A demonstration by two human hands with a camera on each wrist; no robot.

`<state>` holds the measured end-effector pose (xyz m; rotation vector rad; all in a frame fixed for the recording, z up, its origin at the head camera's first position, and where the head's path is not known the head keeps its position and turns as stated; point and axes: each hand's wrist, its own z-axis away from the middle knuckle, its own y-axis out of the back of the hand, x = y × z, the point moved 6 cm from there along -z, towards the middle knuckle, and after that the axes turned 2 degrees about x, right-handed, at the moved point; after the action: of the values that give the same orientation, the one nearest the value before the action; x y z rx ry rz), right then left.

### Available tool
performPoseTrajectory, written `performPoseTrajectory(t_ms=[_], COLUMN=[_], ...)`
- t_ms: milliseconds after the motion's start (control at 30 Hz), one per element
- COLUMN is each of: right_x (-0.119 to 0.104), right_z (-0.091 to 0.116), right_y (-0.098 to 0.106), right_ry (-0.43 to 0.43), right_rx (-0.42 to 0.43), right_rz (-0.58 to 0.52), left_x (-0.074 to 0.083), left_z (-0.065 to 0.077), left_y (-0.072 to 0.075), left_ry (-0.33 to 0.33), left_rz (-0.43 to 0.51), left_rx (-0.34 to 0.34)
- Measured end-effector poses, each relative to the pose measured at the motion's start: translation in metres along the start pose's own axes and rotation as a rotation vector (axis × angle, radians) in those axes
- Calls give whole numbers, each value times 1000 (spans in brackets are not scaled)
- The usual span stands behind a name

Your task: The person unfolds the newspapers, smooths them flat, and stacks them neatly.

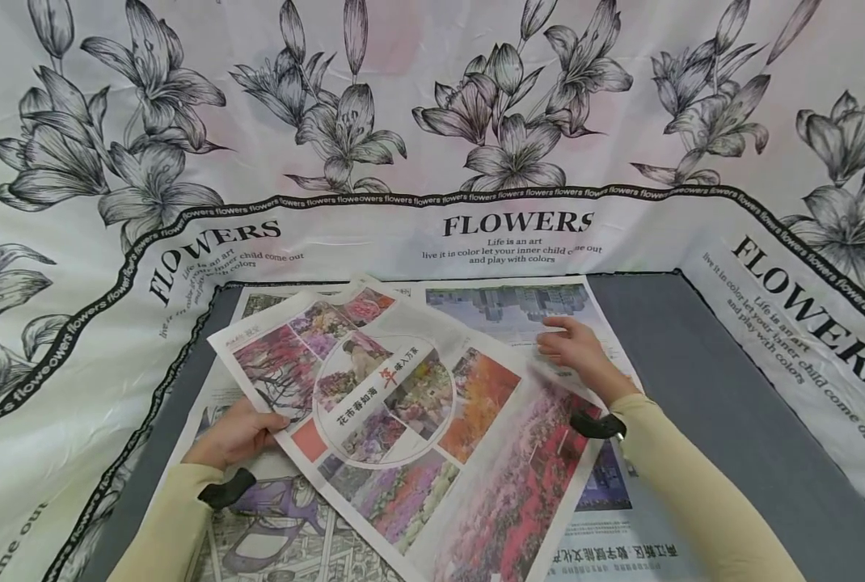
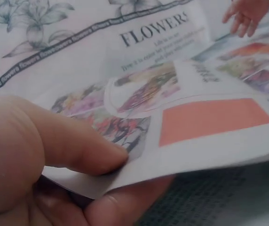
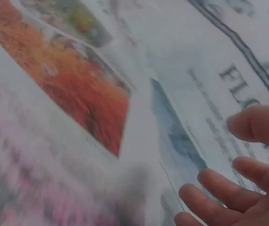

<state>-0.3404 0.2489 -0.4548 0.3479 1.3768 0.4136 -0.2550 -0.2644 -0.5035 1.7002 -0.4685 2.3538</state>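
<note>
A newspaper sheet [image 1: 385, 396] with colourful flower photos and a round middle panel lies tilted across the middle of the head view, partly lifted. My left hand [image 1: 238, 436] pinches its left edge; in the left wrist view the thumb [image 2: 85, 148] presses on top and a finger is underneath. My right hand [image 1: 578, 352] is by the sheet's upper right side, its fingers loosely spread and holding nothing. In the right wrist view those fingers [image 3: 224, 193] appear apart from the paper.
More newspaper pages lie beneath, one with a city photo [image 1: 505, 307] and one with a line drawing [image 1: 272, 525]. Under them is a grey tabletop [image 1: 723, 404]. A white flower-printed cloth [image 1: 374, 234] surrounds the table at the back and sides.
</note>
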Motion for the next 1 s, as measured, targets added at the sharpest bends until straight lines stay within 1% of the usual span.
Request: performPoseTrajectory(t_ms=[100, 167, 267, 367, 500, 600, 667, 733, 800, 867, 933, 1000], right_x=[-12, -16, -17, -17, -17, -14, -11, -9, -3, 6, 15, 23], right_z=[-15, -24, -34, -39, -41, -36, -30, -21, -10, 1, 12, 22], right_y=[-25, -36, -47, -53, -56, -47, -41, -35, -32, -28, -23, -16], right_ry=[53, 40, -9, -44, -46, -53, -84, -124, -180, -232, -261, -261], right_rx=[-44, -50, -86, -135, -216, -286, -355, -433, -506, -555, -582, -566], right_rz=[120, 170, 188, 210, 231, 230, 185, 117, 26, -62, -117, -155], left_x=[3, 4, 3, 2, 3, 10, 14, 19, 24, 28, 31, 31], left_z=[-7, -12, -16, -19, -22, -26, -29, -32, -36, -42, -48, -54], left_y=[0, 0, 0, 1, 5, 3, 2, 0, -4, -8, -13, -20], left_ry=[6, 13, 26, 31, 20, 12, 13, 10, 8, 18, 34, 54], left_rz=[-59, -78, -99, -98, -77, -89, -98, -110, -109, -102, -43, 43], left_rx=[-4, 9, 31, 48, 49, 26, 13, 6, 8, 20, 47, 60])
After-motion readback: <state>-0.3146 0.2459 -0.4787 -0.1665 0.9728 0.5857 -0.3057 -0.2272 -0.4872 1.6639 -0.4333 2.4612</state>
